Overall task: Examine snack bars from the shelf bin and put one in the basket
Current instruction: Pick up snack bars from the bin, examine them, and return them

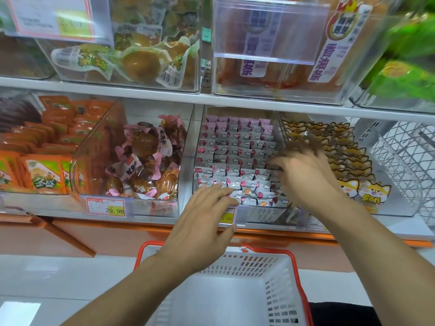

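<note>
A clear shelf bin [198,147] holds several small white-and-pink wrapped snack bars [235,151] in neat rows. My right hand [303,175] reaches over the bin's right side, blurred, fingers spread above the bars and holding nothing I can make out. My left hand [202,222] hovers at the bin's front edge, fingers straight, fingertips near the front bars. Below both hands sits a white basket [280,278] with an orange rim, and nothing is visible inside it.
Left of the bin stands a bin of brown wrapped snacks [146,158], then orange packets [44,165]. To the right lie fox-print packets [348,165] and a white wire rack [404,156]. Upper-shelf bins [131,43] hang overhead. A price tag [106,207] fronts the shelf.
</note>
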`<move>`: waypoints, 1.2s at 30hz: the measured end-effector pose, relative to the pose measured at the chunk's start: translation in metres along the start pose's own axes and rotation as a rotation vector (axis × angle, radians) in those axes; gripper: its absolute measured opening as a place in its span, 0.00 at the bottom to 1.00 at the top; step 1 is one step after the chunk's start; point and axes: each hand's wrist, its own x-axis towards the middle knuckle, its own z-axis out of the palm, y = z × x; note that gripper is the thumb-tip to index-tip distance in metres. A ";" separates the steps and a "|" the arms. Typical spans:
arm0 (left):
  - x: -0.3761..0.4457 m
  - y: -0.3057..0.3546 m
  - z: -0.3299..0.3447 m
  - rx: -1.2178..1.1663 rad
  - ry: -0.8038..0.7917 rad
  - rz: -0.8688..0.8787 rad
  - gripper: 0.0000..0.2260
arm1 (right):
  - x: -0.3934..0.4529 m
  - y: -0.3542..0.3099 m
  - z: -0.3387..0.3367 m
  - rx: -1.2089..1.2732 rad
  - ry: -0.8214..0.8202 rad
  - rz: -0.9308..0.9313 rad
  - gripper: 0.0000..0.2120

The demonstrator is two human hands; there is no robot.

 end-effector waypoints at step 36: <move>0.007 0.005 -0.028 -1.241 0.399 -0.596 0.15 | -0.040 -0.064 -0.014 2.058 0.022 0.739 0.06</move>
